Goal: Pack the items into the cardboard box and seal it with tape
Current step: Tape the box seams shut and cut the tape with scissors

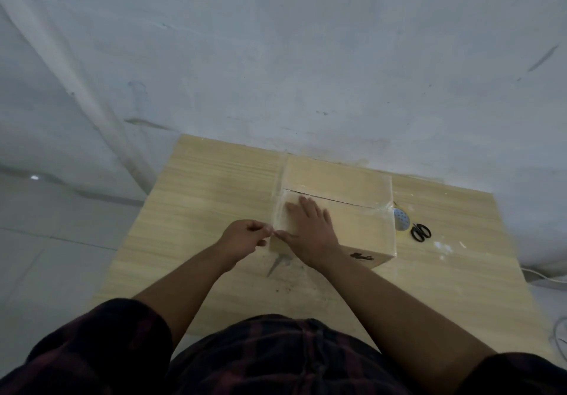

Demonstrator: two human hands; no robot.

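Observation:
A closed cardboard box [346,198] stands on the far part of the wooden table [196,210], its top flaps meeting at a dark seam. Clear tape [280,207] runs along the box's left edge and shines near the right corner. My right hand [310,229] lies flat on the box top near the left edge, fingers straight, pressing the tape down. My left hand [245,238] hovers just left of the box, fingertips pinching the near end of the clear tape strip.
Black-handled scissors [421,232] lie on the table right of the box, beside a round tape roll [402,219] partly hidden behind the box. A grey wall rises behind the table. A white cable [558,330] lies at the right edge.

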